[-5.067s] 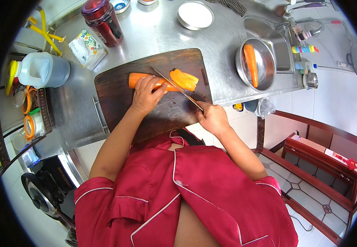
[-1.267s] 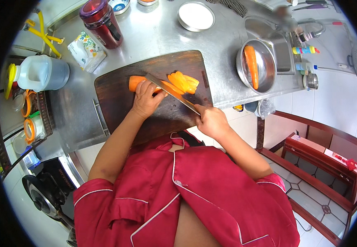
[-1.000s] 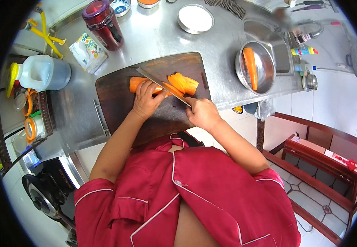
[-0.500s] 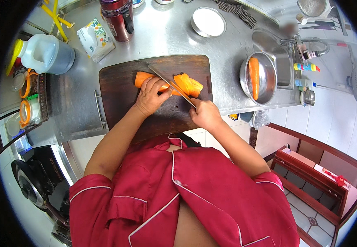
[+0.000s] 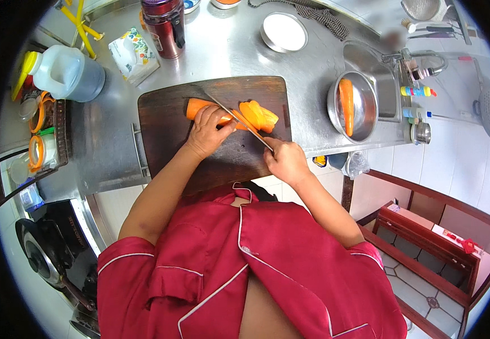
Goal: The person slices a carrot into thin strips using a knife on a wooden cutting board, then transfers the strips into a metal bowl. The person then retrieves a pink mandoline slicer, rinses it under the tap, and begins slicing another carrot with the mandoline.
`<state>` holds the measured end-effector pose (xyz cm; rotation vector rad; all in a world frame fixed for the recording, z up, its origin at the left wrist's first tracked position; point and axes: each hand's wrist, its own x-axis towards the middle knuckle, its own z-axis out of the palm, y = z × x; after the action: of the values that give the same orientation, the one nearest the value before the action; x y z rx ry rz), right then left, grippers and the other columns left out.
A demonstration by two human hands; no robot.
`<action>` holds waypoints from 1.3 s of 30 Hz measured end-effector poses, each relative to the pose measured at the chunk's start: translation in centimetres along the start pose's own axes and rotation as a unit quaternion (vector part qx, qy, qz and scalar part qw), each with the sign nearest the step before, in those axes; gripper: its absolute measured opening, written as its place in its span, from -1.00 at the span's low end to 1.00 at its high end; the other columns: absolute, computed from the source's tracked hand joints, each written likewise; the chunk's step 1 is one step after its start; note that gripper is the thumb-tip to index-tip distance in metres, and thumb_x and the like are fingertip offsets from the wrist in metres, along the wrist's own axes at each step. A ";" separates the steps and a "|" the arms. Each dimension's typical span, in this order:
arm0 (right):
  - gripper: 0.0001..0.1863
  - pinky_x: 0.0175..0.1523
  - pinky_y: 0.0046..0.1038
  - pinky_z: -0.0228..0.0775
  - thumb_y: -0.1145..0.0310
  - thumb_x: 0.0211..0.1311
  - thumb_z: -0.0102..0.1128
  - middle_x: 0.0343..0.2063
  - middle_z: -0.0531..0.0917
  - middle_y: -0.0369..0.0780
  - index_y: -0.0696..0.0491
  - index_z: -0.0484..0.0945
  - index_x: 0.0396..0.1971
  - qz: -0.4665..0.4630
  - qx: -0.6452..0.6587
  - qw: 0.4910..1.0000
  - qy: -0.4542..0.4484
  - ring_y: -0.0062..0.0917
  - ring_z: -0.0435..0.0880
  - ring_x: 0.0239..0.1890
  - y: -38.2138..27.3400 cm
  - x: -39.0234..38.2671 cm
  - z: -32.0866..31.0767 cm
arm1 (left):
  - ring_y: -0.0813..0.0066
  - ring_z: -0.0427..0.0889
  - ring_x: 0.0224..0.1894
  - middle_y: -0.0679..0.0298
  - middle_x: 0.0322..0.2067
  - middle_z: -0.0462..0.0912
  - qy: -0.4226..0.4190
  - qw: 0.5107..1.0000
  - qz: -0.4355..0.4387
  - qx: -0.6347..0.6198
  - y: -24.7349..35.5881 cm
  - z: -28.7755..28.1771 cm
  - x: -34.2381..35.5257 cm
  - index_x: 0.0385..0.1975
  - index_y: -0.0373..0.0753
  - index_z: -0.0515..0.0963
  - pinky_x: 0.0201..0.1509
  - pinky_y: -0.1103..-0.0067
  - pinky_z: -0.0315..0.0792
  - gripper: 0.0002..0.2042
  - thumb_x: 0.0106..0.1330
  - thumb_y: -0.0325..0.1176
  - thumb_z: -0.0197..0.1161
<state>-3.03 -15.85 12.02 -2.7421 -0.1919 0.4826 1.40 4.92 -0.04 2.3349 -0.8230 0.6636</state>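
Slices of orange carrot point(image 5: 261, 115) cut, on dark wooden board point(image 5: 169, 147); thick orange carrot piece point(image 5: 195, 106) unsliced under curled left hand point(image 5: 206, 133); right hand point(image 5: 287, 161) wrapped round long steel knife point(image 5: 259, 139); whole orange carrot point(image 5: 346, 107) uncut in round steel bowl point(image 5: 365, 107).

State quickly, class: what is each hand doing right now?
Left hand: closed over the carrot on the cutting board.
Right hand: closed, holding the knife.

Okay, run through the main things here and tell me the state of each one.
Cut carrot: partly sliced
Carrot slices: overlapping in a pile
Left hand: holding the cut carrot
Knife: angled across the cut carrot
Right hand: gripping the knife
Cutting board: lying flat
Bowl carrot: whole
Steel bowl: upright, holding bowl carrot
Red flask: standing upright
Jug: capped
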 end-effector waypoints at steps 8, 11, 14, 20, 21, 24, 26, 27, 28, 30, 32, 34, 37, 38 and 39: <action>-0.66 -0.25 -0.17 0.47 0.37 0.00 0.08 -0.50 0.61 0.00 0.09 0.55 -0.16 0.045 -0.014 0.998 -0.040 -0.11 0.61 -0.43 0.4 -3.1 -1.0 | 0.28 0.36 0.02 0.32 -0.15 0.41 0.010 1.000 0.001 -0.020 -0.1 0.2 0.1 -0.27 0.03 0.62 0.11 0.34 0.23 -0.74 -0.03 -0.28 0.35; -0.65 -0.25 -0.17 0.47 0.36 0.00 0.09 -0.50 0.62 0.00 0.09 0.55 -0.16 0.045 -0.012 0.998 -0.037 -0.11 0.61 -0.44 0.8 -3.5 -0.8 | 0.26 0.35 0.02 0.30 -0.14 0.39 0.006 1.000 -0.007 -0.024 -0.2 0.4 -0.1 -0.29 0.01 0.62 0.11 0.33 0.24 -0.74 -0.05 -0.27 0.37; -0.66 -0.27 -0.18 0.47 0.36 -0.01 0.09 -0.49 0.62 -0.01 0.09 0.55 -0.16 0.042 -0.014 0.998 -0.035 -0.13 0.62 -0.45 0.8 -3.6 -0.8 | 0.22 0.35 0.02 0.26 -0.14 0.38 -0.002 1.000 -0.002 -0.023 -0.3 0.3 -0.1 -0.32 -0.03 0.62 0.11 0.30 0.24 -0.75 -0.06 -0.26 0.38; -0.67 -0.31 -0.19 0.48 0.36 -0.01 0.09 -0.55 0.61 -0.02 0.09 0.55 -0.18 0.042 -0.047 0.998 -0.029 -0.16 0.62 -0.51 0.5 -3.8 -1.0 | 0.14 0.34 0.02 0.18 -0.13 0.39 -0.027 0.999 -0.005 -0.021 -0.6 0.7 -0.8 -0.33 -0.09 0.57 0.10 0.24 0.24 -0.75 -0.04 -0.28 0.37; -0.68 -0.32 -0.19 0.48 0.36 0.00 0.09 -0.57 0.61 -0.02 0.09 0.55 -0.19 0.039 -0.048 0.998 -0.027 -0.16 0.62 -0.52 0.4 -3.8 -1.1 | 0.13 0.34 0.02 0.17 -0.12 0.39 -0.028 0.999 -0.001 -0.021 -0.6 0.5 -0.7 -0.33 -0.09 0.57 0.11 0.23 0.24 -0.75 -0.05 -0.28 0.37; -0.69 -0.35 -0.18 0.48 0.36 0.00 0.08 -0.62 0.60 -0.03 0.09 0.54 -0.20 0.032 -0.052 0.998 -0.022 -0.16 0.61 -0.55 0.4 -3.7 -1.3 | 0.12 0.34 0.02 0.16 -0.13 0.40 -0.020 1.000 0.012 -0.015 -0.5 0.3 -0.4 -0.34 -0.10 0.56 0.11 0.23 0.23 -0.75 -0.05 -0.28 0.36; -0.69 -0.37 -0.18 0.48 0.36 -0.01 0.08 -0.64 0.59 -0.03 0.10 0.54 -0.21 0.030 -0.054 0.998 -0.020 -0.16 0.61 -0.57 0.5 -3.9 -1.3 | 0.11 0.34 0.02 0.15 -0.13 0.40 -0.015 1.000 0.015 -0.015 -0.6 0.4 -0.3 -0.34 -0.09 0.56 0.11 0.23 0.24 -0.75 -0.06 -0.28 0.36; -0.69 -0.37 -0.19 0.48 0.37 -0.01 0.08 -0.64 0.59 -0.03 0.10 0.54 -0.21 0.032 -0.054 0.998 -0.019 -0.16 0.61 -0.57 0.5 -3.9 -1.2 | 0.11 0.34 0.02 0.15 -0.13 0.41 -0.014 1.000 0.014 -0.018 -0.6 0.4 -0.4 -0.34 -0.09 0.57 0.11 0.23 0.24 -0.75 -0.06 -0.28 0.36; -0.69 -0.37 -0.19 0.48 0.37 -0.01 0.08 -0.65 0.59 -0.03 0.10 0.54 -0.21 0.033 -0.054 0.998 -0.019 -0.16 0.61 -0.57 0.5 -3.9 -1.0 | 0.11 0.35 0.02 0.15 -0.13 0.41 -0.013 1.000 0.012 -0.021 -0.6 0.5 -0.5 -0.33 -0.09 0.57 0.11 0.23 0.24 -0.75 -0.06 -0.28 0.36; -0.69 -0.38 -0.19 0.48 0.37 -0.01 0.08 -0.64 0.59 -0.03 0.10 0.55 -0.21 0.035 -0.052 0.998 -0.018 -0.16 0.61 -0.57 0.5 -3.9 -1.0 | 0.12 0.36 0.01 0.15 -0.13 0.42 -0.009 1.000 0.008 -0.018 -0.6 0.6 -0.5 -0.34 -0.08 0.58 0.11 0.23 0.23 -0.75 -0.06 -0.28 0.36; -0.69 -0.37 -0.19 0.48 0.37 -0.02 0.08 -0.63 0.59 -0.03 0.10 0.55 -0.21 0.036 -0.048 0.998 -0.016 -0.16 0.61 -0.57 0.4 -3.8 -1.0 | 0.13 0.37 -0.01 0.15 -0.14 0.43 -0.006 1.000 0.010 -0.019 -0.6 0.6 -0.4 -0.36 -0.11 0.58 0.10 0.23 0.24 -0.75 -0.09 -0.31 0.37; -0.68 -0.36 -0.19 0.48 0.37 -0.02 0.08 -0.62 0.60 -0.02 0.10 0.55 -0.21 0.038 -0.044 0.998 -0.018 -0.16 0.61 -0.56 0.5 -3.8 -0.8 | 0.14 0.39 -0.03 0.15 -0.14 0.45 -0.005 0.999 0.019 -0.026 -0.4 0.2 0.0 -0.41 -0.16 0.59 0.09 0.23 0.25 -0.75 -0.16 -0.38 0.39; -0.68 -0.34 -0.18 0.48 0.37 -0.02 0.08 -0.61 0.60 -0.01 0.10 0.55 -0.20 0.049 -0.048 0.997 -0.036 -0.14 0.61 -0.54 0.6 -3.7 -0.9 | 0.18 0.39 -0.03 0.18 -0.15 0.47 -0.010 0.999 0.031 -0.024 -0.4 0.0 0.3 -0.42 -0.16 0.60 0.10 0.24 0.24 -0.78 -0.14 -0.38 0.38; -0.68 -0.32 -0.17 0.48 0.37 -0.02 0.08 -0.60 0.60 -0.01 0.10 0.55 -0.19 0.054 -0.051 0.996 -0.044 -0.14 0.61 -0.54 0.6 -3.6 -1.0 | 0.21 0.40 -0.04 0.22 -0.18 0.49 -0.009 0.999 0.028 -0.023 -0.3 -0.1 0.4 -0.42 -0.14 0.60 0.10 0.26 0.23 -0.80 -0.11 -0.36 0.36; -0.67 -0.31 -0.17 0.48 0.37 -0.02 0.08 -0.60 0.60 -0.01 0.10 0.55 -0.19 0.057 -0.047 0.996 -0.049 -0.14 0.61 -0.52 0.5 -3.5 -1.1 | 0.24 0.41 -0.04 0.26 -0.22 0.50 -0.009 0.999 0.026 -0.023 -0.2 -0.2 0.5 -0.42 -0.11 0.61 0.09 0.27 0.23 -0.82 -0.08 -0.34 0.34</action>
<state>-5.87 -17.33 13.85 -2.8353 -0.0842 0.6548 1.83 5.00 0.33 2.2876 -0.9003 0.6394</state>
